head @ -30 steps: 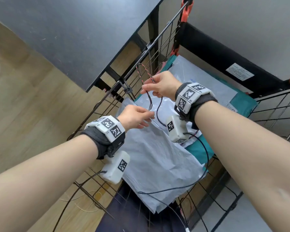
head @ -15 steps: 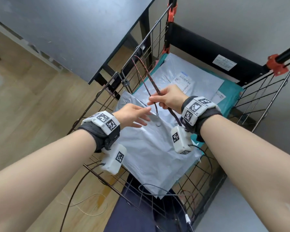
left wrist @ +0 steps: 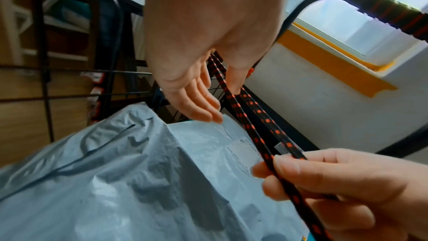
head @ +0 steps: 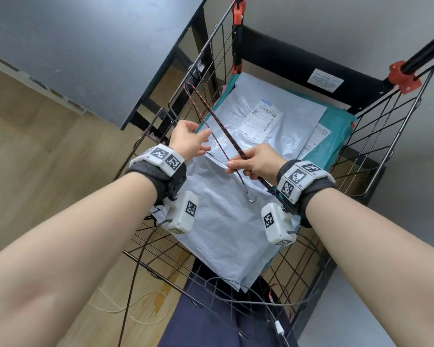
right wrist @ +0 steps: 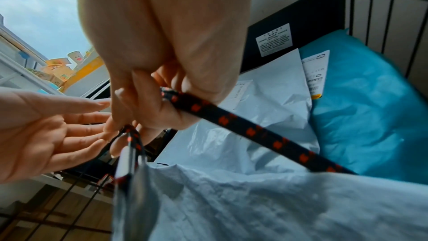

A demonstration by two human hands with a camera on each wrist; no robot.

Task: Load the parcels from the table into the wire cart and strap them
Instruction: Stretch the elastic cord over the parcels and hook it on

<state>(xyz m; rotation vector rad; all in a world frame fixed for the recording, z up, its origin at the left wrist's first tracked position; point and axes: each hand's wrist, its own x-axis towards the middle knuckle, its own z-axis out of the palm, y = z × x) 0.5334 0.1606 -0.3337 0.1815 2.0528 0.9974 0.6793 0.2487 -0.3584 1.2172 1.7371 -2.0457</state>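
Observation:
A black-and-red bungee cord [head: 211,116] runs doubled from the wire cart's [head: 201,56] left side panel down to my right hand [head: 236,164]. That hand pinches both strands [left wrist: 252,127] between thumb and fingers, with the cord's metal hook [head: 251,199] dangling below it. My left hand [head: 206,144] hovers open just left of the cord, fingers straight, holding nothing. In the cart lie a crumpled grey parcel [head: 223,226] at the front, a labelled grey parcel [head: 286,126] behind it and a teal parcel [head: 336,139] underneath. I cannot tell whether the cord's far bend is caught on the wires.
The dark grey table [head: 85,46] stands left of the cart, its edge touching the cart's side panel. A black back bar [head: 286,63] and red clamps [head: 402,77] close the cart's far end. Thin cables [head: 135,271] trail from my wrists over wooden floor [head: 35,171].
My left hand has let go of the hook end and moved up and left of the cord, now open. My right hand has drawn the doubled cord toward me.

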